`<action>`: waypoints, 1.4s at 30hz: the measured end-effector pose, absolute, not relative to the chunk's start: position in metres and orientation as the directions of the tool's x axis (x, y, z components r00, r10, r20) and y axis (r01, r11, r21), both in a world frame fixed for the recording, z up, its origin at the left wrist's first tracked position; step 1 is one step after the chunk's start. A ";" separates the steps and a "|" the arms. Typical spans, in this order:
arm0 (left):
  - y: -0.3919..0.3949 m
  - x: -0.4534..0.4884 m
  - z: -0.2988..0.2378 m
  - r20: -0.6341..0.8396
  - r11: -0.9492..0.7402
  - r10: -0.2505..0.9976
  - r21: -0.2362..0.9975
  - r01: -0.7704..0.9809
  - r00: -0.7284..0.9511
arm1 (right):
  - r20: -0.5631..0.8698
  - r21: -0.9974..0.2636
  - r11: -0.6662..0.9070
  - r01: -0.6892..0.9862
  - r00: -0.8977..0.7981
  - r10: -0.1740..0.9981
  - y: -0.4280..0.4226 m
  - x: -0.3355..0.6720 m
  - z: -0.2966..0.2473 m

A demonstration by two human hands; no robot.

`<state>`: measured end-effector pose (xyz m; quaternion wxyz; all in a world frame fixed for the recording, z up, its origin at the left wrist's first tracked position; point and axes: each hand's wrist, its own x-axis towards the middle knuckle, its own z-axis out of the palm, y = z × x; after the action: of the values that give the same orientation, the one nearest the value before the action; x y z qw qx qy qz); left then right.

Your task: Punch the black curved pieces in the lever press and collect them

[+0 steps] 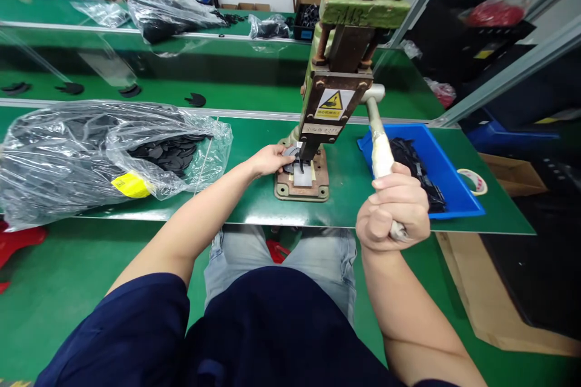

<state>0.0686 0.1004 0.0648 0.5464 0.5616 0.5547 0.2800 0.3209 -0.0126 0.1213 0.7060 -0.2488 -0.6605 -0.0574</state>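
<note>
A green hand-lever press (333, 91) stands on the green worktable. My right hand (394, 208) is wrapped around its tape-covered lever (381, 151), which slants down toward me. With fingers pinched, my left hand (269, 160) holds a thin dark grey plastic piece (290, 160) at the press base (302, 192), just left of the ram. A small metal plate (302, 176) lies on the base under the ram. The exact contact between the piece and the ram is too small to make out.
At left lies a clear plastic bag (82, 157) of dark flat pieces (167, 154). A blue bin (454, 175) with black parts (415, 172) sits right of the press, beside a tape roll (472, 182). Several dark pieces (195, 100) rest on the strip behind.
</note>
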 end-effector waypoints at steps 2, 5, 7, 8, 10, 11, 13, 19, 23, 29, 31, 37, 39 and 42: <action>0.102 0.067 0.064 -0.312 0.222 0.921 0.913 0.343 0.232 | 0.961 -0.277 0.873 0.401 0.129 0.245 -0.013 0.320 0.122; 0.106 0.066 0.064 -0.349 0.255 0.897 0.909 0.329 0.270 | 0.959 -0.284 0.875 0.393 0.130 0.253 -0.014 0.321 0.122; 0.107 0.065 0.065 -0.380 0.291 0.879 0.906 0.309 0.287 | 0.956 -0.292 0.873 0.390 0.130 0.262 -0.014 0.322 0.121; 0.108 0.066 0.065 -0.394 0.307 0.873 0.902 0.304 0.287 | 0.956 -0.294 0.874 0.388 0.133 0.263 -0.013 0.321 0.121; 0.109 0.066 0.066 -0.417 0.330 0.864 0.893 0.306 0.282 | 0.956 -0.292 0.877 0.382 0.152 0.252 -0.011 0.319 0.120; 0.109 0.066 0.067 -0.423 0.337 0.861 0.890 0.308 0.281 | 0.957 -0.286 0.880 0.380 0.168 0.238 -0.009 0.318 0.120; 0.110 0.066 0.068 -0.433 0.344 0.855 0.885 0.313 0.286 | 0.956 -0.270 0.886 0.377 0.214 0.201 -0.006 0.315 0.119; 0.110 0.065 0.073 -0.434 0.317 0.837 0.881 0.353 0.333 | 0.955 -0.273 0.880 0.388 0.216 0.202 -0.006 0.316 0.117; 0.107 0.066 0.073 -0.414 0.292 0.857 0.881 0.374 0.307 | 0.957 -0.274 0.863 0.424 0.212 0.200 -0.007 0.315 0.118; 0.112 0.065 0.073 -0.542 0.449 0.781 0.833 0.323 0.312 | 0.956 -0.260 0.868 0.423 0.243 0.167 -0.002 0.311 0.121; 0.115 0.065 0.074 -0.584 0.506 0.753 0.808 0.302 0.302 | 0.957 -0.254 0.871 0.420 0.242 0.162 -0.002 0.311 0.119; 0.118 0.065 0.071 -0.637 0.560 0.717 0.768 0.310 0.281 | 0.958 -0.220 0.888 0.405 0.259 0.119 0.000 0.307 0.129; 0.118 0.065 0.069 -0.633 0.556 0.721 0.771 0.310 0.281 | 0.958 -0.196 0.919 0.342 0.266 0.105 0.005 0.307 0.150; 0.118 0.065 0.067 -0.622 0.547 0.733 0.779 0.306 0.275 | 0.959 -0.176 0.963 0.203 0.254 0.122 0.022 0.309 0.200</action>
<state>0.0651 0.1181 0.0669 0.6609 0.4478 0.5802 0.1613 0.3088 0.0221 0.1995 0.7806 -0.1332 -0.6101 -0.0262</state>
